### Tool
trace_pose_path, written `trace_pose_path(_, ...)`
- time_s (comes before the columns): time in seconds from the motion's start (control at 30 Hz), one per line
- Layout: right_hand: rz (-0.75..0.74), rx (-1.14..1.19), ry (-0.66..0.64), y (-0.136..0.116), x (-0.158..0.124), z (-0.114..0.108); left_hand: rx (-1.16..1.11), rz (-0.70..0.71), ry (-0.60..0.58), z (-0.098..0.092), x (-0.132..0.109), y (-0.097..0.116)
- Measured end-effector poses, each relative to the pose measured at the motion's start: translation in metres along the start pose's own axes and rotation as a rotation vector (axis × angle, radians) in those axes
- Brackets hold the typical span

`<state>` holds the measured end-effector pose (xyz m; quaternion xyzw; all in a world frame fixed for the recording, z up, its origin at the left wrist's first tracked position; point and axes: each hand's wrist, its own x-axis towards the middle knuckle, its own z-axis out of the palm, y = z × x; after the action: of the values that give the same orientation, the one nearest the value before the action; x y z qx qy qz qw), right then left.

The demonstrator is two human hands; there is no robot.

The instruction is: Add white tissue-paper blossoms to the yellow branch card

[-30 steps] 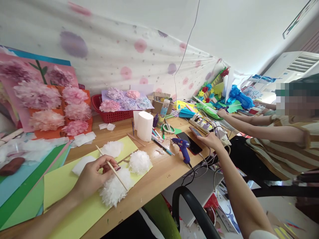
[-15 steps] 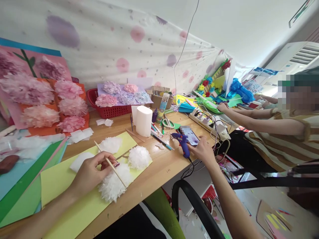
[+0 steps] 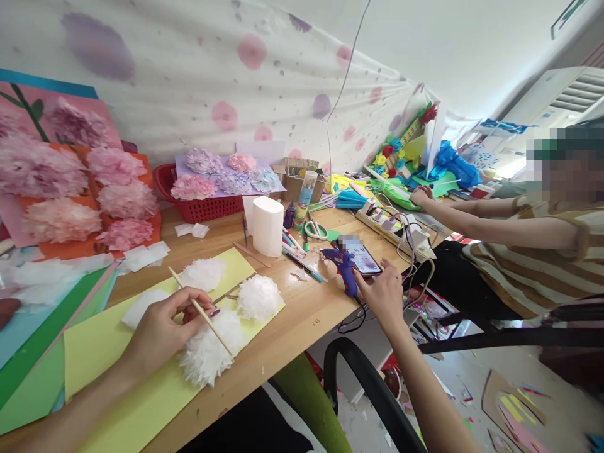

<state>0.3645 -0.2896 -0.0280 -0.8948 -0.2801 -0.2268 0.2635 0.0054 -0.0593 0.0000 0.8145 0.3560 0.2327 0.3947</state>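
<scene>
My left hand (image 3: 165, 327) pinches a thin wooden stick (image 3: 214, 331), held slantwise over a fluffy white paper flower (image 3: 202, 362). Beneath lies a pale yellow sheet (image 3: 141, 402) with a second white flower (image 3: 259, 297) at its right end and a third (image 3: 204, 274) near its back edge. A brown twig-like strip shows between the flowers. My right hand (image 3: 383, 292) rests at the lower edge of a phone (image 3: 362, 257), fingers spread. Its thumb side is close beside a blue glue gun (image 3: 348, 277); whether it touches the gun I cannot tell.
A white container (image 3: 268, 226) stands behind the sheet, with markers (image 3: 304, 267) and scissors (image 3: 317, 230) to its right. A red basket (image 3: 202, 207) carries paper flowers. A power strip (image 3: 396, 234) with cables lies near a co-worker's arms (image 3: 500, 223). A black chair arm (image 3: 368, 390) is below.
The view has shifted slightly, so most things sit a little further left. My left hand keeps the stick, and my right hand stays by the phone and glue gun.
</scene>
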Motion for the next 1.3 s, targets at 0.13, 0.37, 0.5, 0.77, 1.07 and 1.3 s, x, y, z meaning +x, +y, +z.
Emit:
trace_pose_path(0.13, -0.034, 0.150, 0.115, 0.007, -0.004, -0.008, 0.009, -0.008, 0.029, 0.000, -0.001, -0.002)
trace_pose_path(0.37, 0.014, 0.215, 0.188, 0.021, -0.003, -0.021, 0.007, -0.016, 0.105, 0.002, -0.001, -0.007)
trace_pose_path(0.5, -0.023, 0.269, 0.122, 0.021, 0.004, -0.016, -0.002, -0.018, 0.140, 0.001, 0.000, -0.007)
trace_pose_path(0.77, -0.023, 0.417, 0.075, 0.021, 0.024, -0.009, -0.006, -0.015, 0.146, 0.000, 0.000, -0.003)
trace_pose_path(1.07, 0.033, 0.428, 0.028, 0.028, 0.047, -0.011, 0.019, 0.025, 0.149, 0.001, -0.001, -0.003)
trace_pose_path(1.3, 0.077, 0.423, -0.113, 0.030, 0.044, 0.004, -0.007, 0.044, 0.165, 0.005, 0.002, -0.012)
